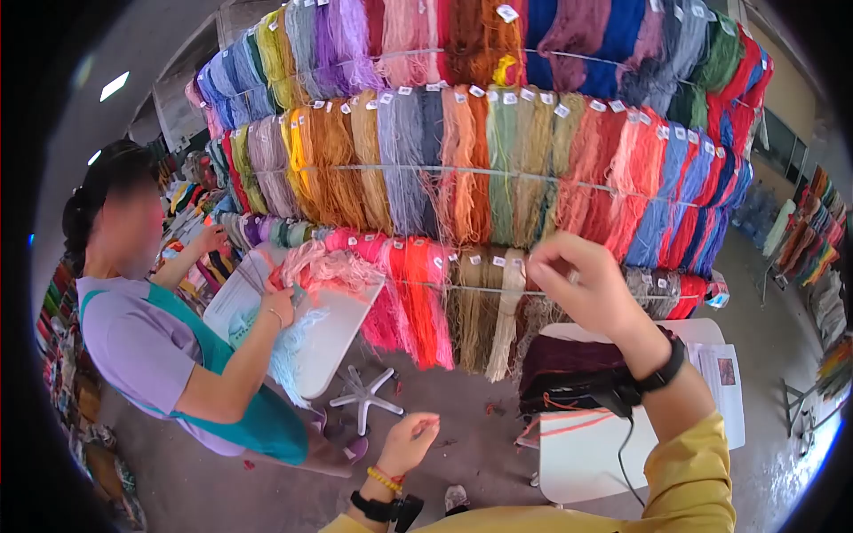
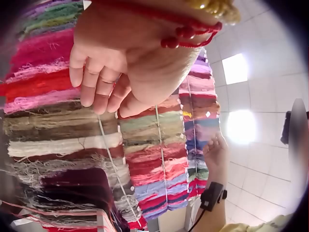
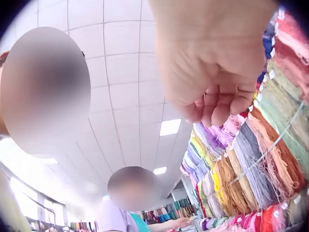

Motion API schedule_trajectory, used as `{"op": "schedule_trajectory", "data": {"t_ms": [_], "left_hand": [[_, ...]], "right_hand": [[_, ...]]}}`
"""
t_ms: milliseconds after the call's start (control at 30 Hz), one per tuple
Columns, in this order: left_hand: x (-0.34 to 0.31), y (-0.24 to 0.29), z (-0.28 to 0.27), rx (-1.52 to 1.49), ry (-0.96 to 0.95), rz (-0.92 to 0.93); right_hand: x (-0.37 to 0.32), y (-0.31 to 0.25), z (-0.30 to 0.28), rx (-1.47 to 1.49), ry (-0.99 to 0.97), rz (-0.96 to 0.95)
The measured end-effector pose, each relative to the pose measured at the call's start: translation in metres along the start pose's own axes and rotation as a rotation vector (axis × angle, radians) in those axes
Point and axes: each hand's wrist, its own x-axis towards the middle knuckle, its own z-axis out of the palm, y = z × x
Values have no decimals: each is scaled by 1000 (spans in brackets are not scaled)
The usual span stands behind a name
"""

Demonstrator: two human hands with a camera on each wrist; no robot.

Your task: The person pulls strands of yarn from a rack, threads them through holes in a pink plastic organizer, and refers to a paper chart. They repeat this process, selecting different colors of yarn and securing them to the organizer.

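Observation:
My right hand (image 1: 591, 291) is raised before the rack of yarn skeins, its fingers loosely bent and nothing in them. Nearest behind it hang a cream skein (image 1: 506, 320) and reddish skeins (image 1: 582, 147) with small white tags. Low in the head view, my left hand (image 1: 407, 447) hangs above the floor with relaxed fingers, also holding nothing; its palm fills the top of the left wrist view. Below my right hand, a dark maroon yarn bundle (image 1: 569, 362) lies over a white table (image 1: 586, 466), with thin orange strands (image 1: 582, 404) beside it.
On the left, a person (image 1: 142, 320) in a teal apron handles pink yarn (image 1: 329, 266) and light blue yarn (image 1: 293, 351) at another white table (image 1: 333, 342). A wheeled chair base (image 1: 364, 395) stands on the floor between us. More racks of yarn (image 1: 804, 222) line the right side.

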Motion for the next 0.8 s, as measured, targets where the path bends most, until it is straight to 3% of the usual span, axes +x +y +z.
{"op": "schedule_trajectory", "data": {"t_ms": [133, 300, 367, 400, 533, 733, 800], "left_hand": [[-5, -32, -49, -21, 46, -92], [-9, -56, -90, -71, 130, -191], [-12, -41, -97, 196, 163, -109], [-13, -34, -100, 329, 182, -67], [-6, -35, -106, -17, 151, -277], [13, -54, -107, -17, 110, -266], [19, -61, -103, -81, 99, -275]], "right_hand": [[101, 50, 59, 12, 77, -28], [207, 126, 93, -102, 380, 16], [237, 153, 97, -180, 486, 46], [248, 165, 97, -217, 538, 59], [270, 189, 96, -315, 736, 122], [283, 177, 93, -411, 687, 98], [286, 180, 101, -622, 669, -10]]}}
